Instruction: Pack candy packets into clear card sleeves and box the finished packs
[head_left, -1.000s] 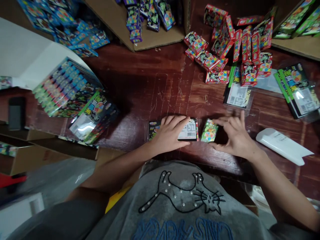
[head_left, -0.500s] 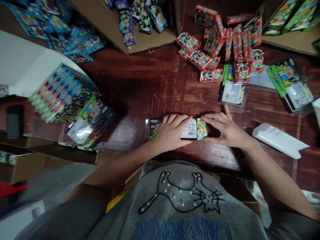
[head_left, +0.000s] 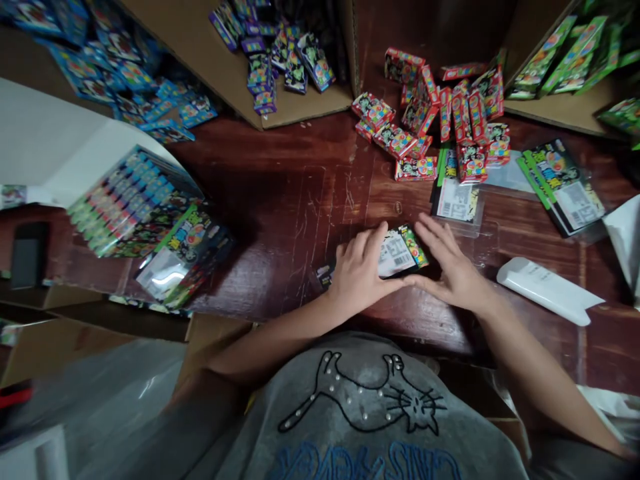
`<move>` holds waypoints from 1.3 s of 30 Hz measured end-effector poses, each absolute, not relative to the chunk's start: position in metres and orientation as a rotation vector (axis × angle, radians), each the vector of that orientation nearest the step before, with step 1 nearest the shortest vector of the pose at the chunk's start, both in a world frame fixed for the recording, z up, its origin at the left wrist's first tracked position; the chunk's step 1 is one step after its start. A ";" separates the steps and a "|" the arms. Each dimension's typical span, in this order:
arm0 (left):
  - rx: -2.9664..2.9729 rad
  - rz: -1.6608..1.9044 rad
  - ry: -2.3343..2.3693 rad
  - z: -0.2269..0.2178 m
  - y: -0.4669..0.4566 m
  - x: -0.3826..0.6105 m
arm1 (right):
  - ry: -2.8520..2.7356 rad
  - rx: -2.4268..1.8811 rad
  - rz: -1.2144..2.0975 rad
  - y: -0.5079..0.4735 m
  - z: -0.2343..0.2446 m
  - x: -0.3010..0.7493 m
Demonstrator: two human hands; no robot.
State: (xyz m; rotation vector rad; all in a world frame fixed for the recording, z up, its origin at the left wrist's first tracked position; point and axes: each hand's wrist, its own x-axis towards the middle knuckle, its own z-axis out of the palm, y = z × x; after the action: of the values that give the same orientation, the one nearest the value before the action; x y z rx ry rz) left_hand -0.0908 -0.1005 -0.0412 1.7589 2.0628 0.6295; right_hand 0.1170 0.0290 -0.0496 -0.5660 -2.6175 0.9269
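Observation:
A clear plastic pack with a black printed card, a white barcode label and a green candy box at its right end (head_left: 397, 252) lies tilted on the table in front of me. My left hand (head_left: 361, 267) is closed over its left and middle part, hiding much of it. At the right end is my right hand (head_left: 445, 263), fingers stretched and thumb apart, straddling the green box. Its fingertips come close to the pack's upper edge and its thumb to the lower edge; contact is hard to tell.
Red candy boxes (head_left: 417, 168) are heaped beyond my hands, near flat card packs (head_left: 455, 200). Filled packs (head_left: 135, 200) stack at left. Cartons hold purple boxes (head_left: 260, 77) and green boxes (head_left: 575, 53). A white folded piece (head_left: 550, 290) lies at right.
The pack has turned so its right end points away from me. My left hand has shifted right along it, and my right fingers have spread wider around the green end. The camera view has shifted slightly.

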 end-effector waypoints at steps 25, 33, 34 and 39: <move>1.127 1.063 1.377 -0.055 -0.071 -0.099 | -1.411 -1.250 1.459 -0.035 -0.064 0.133; 1.028 1.153 1.401 -0.046 -0.059 -0.095 | -1.502 -1.082 1.469 -0.027 -0.052 0.133; 1.050 1.130 1.394 -0.043 -0.058 -0.095 | -1.512 -1.072 1.468 -0.026 -0.051 0.135; 1.192 0.924 1.374 -0.030 -0.051 -0.094 | -1.628 -1.084 1.513 -0.019 -0.036 0.143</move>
State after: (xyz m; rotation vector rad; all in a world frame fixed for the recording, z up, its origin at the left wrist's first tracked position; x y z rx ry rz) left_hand -0.0940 -0.0510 -0.0295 1.1920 1.3739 0.9239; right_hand 0.1432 -0.0188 -0.0365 -1.0840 -1.6276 1.5126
